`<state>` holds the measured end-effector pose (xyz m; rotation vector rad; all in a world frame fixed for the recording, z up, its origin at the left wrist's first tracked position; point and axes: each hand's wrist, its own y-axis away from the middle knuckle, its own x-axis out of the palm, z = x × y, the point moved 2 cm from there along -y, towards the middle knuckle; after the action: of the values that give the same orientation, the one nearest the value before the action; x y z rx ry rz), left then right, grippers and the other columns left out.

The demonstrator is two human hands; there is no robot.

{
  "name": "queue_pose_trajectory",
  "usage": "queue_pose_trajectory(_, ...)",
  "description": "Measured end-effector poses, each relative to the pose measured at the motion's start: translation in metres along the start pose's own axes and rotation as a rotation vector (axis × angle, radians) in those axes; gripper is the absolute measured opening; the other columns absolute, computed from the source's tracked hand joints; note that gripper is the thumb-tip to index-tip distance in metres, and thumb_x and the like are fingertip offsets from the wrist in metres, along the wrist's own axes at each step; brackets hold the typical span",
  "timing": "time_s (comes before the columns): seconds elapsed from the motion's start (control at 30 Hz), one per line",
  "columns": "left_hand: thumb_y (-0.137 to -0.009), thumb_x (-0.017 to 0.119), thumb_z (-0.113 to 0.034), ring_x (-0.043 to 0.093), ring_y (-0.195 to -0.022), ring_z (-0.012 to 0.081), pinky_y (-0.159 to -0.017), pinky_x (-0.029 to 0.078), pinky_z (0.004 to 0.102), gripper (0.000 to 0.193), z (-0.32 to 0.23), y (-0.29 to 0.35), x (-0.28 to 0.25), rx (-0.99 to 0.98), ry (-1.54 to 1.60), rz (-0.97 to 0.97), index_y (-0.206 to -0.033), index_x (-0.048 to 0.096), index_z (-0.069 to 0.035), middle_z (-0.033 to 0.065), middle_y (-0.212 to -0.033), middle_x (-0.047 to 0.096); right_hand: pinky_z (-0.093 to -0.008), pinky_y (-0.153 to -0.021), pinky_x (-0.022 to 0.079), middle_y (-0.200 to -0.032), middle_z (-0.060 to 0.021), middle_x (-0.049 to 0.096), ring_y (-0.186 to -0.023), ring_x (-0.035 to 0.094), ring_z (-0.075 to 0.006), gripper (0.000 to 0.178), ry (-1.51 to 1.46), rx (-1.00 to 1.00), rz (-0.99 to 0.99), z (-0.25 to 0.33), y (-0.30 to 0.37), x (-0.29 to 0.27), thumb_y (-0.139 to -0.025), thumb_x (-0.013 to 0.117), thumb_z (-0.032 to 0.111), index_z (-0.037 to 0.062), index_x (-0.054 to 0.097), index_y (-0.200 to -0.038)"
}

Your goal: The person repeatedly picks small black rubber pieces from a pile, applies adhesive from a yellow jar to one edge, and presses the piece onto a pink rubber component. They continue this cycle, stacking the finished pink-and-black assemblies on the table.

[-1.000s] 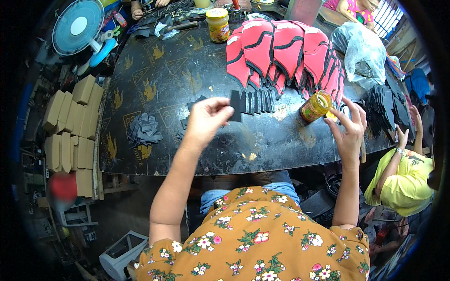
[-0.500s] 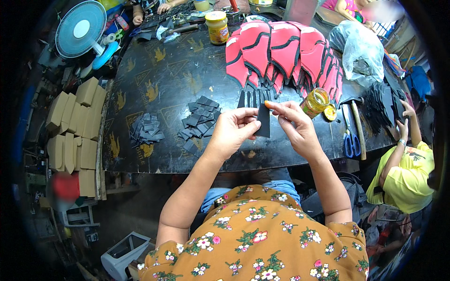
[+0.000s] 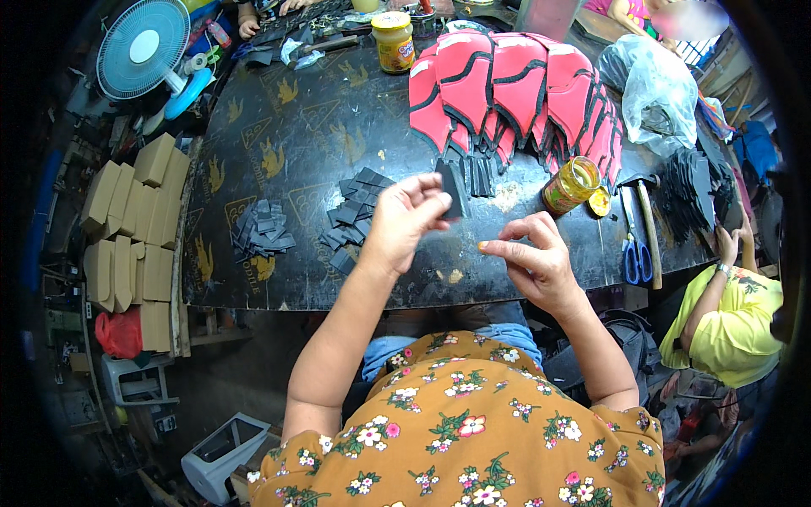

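Note:
My left hand (image 3: 410,221) pinches a flat black strip (image 3: 454,189) between thumb and fingers, tilted above the table. My right hand (image 3: 541,258) is apart from it and empty; its index finger points left, with a yellow-orange smear on the tip, and the other fingers are partly bent. Several similar black strips (image 3: 481,177) lie side by side just beyond the held one. Right of them stands an open glass jar (image 3: 571,188) with yellow contents, its yellow lid (image 3: 599,203) beside it. Left of my left hand is a pile of small black pieces (image 3: 359,211).
Another black pile (image 3: 262,230) lies farther left. Overlapping pink-and-black pieces (image 3: 519,80) cover the far middle. Scissors (image 3: 635,253), a hammer (image 3: 649,228) and a plastic bag (image 3: 659,101) are at right. A co-worker in yellow (image 3: 731,313) handles black sheets (image 3: 688,186). A fan (image 3: 145,49) stands far left.
My hands have come apart. The left hand has tilted the black strip and moved it slightly left and away from me; the right hand has drawn back toward me, off the strip.

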<state>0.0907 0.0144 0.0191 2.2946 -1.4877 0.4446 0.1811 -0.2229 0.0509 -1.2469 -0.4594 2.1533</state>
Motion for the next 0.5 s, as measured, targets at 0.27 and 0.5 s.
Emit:
queue_pose_trajectory(0.27,-0.094,0.079,-0.01,0.07,-0.084,0.0122,-0.079,0.058,0.0302,0.029,-0.008,-0.069,-0.045,0.205,-0.912,-0.158,-0.12,0.077,0.002,0.0069,-0.097,0.078,-0.0421,-0.094,0.053,-0.109,-0.0136,0.067,-0.104,0.065,-0.0322,0.044,-0.056,0.312,-0.05,-0.028,0.036,0.028,-0.086,0.07,-0.008,0.0072,0.077,-0.127)
queue_pose_trajectory(0.5,-0.087,0.084,-0.013,0.077,-0.083,0.0242,-0.079,0.061,0.0378,0.031,0.013,-0.073,-0.035,0.258,-1.217,-0.215,-0.113,0.077,0.002,0.016,-0.097,0.08,-0.0414,-0.097,0.053,-0.113,-0.0143,0.066,-0.108,0.064,-0.0326,0.048,-0.041,0.321,-0.034,-0.034,0.043,0.034,-0.087,0.071,-0.006,0.0069,0.074,-0.132)
